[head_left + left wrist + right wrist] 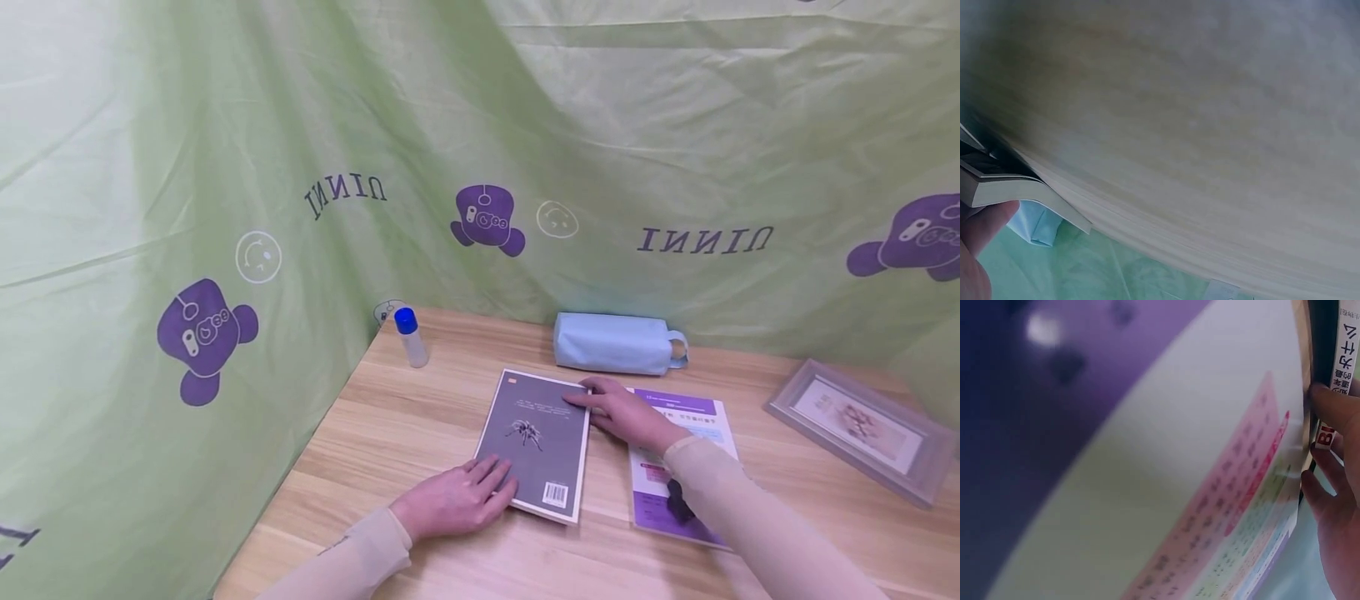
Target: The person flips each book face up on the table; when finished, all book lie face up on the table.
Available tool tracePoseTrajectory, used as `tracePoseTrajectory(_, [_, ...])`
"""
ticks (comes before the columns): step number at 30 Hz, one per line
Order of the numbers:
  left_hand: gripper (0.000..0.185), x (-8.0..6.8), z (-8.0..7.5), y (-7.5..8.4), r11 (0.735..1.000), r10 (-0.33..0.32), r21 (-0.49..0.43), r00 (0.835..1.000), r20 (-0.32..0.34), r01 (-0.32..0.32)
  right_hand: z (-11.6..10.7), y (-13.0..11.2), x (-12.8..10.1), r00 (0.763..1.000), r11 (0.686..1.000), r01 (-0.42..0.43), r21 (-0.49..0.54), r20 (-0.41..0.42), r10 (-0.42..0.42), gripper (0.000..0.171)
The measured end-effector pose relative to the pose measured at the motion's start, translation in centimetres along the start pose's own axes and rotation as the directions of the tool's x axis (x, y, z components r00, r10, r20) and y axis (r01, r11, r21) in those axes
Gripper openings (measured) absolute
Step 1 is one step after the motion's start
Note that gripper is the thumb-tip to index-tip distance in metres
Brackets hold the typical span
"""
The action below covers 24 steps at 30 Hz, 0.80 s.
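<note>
A book (538, 442) lies mid-table (390, 425), a booklet (678, 467) just right of it. A pouch (611, 343) sits behind both, a bottle (411, 337) back-left, a frame (862, 429) far right.

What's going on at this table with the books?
A person sits at a wooden table with both hands on a grey book that lies flat, back cover up, showing a spider picture and a barcode. The left hand rests on its near left corner, and the right hand touches its far right edge by the spine. A purple and white booklet lies under the right forearm. Farther back are a light blue pouch, a small blue-capped bottle, and a framed picture at the right.
</note>
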State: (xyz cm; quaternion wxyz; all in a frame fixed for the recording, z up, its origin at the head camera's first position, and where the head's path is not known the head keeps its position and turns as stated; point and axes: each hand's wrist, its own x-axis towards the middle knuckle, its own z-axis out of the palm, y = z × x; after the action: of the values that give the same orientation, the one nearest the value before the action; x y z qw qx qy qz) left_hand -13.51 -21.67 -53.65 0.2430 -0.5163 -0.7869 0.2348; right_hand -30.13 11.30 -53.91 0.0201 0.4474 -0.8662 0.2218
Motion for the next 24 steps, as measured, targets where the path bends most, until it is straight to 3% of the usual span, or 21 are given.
tracePoseTrajectory(17, [0.045, -0.4, -0.1, -1.0, 1.0, -0.009, -0.007, 0.996, -0.083, 0.009, 0.1, -0.3, -0.3, 0.999, 0.999, -0.052, 0.006, -0.012, 0.053, 0.045])
tracePoseTrajectory(24, [0.04, -0.4, -0.1, -1.4, 0.999, -0.023, 0.021, 0.988, -0.154, 0.027, 0.4, -0.3, -0.3, 0.999, 1.0, -0.014, -0.018, -0.051, 0.013, 0.045])
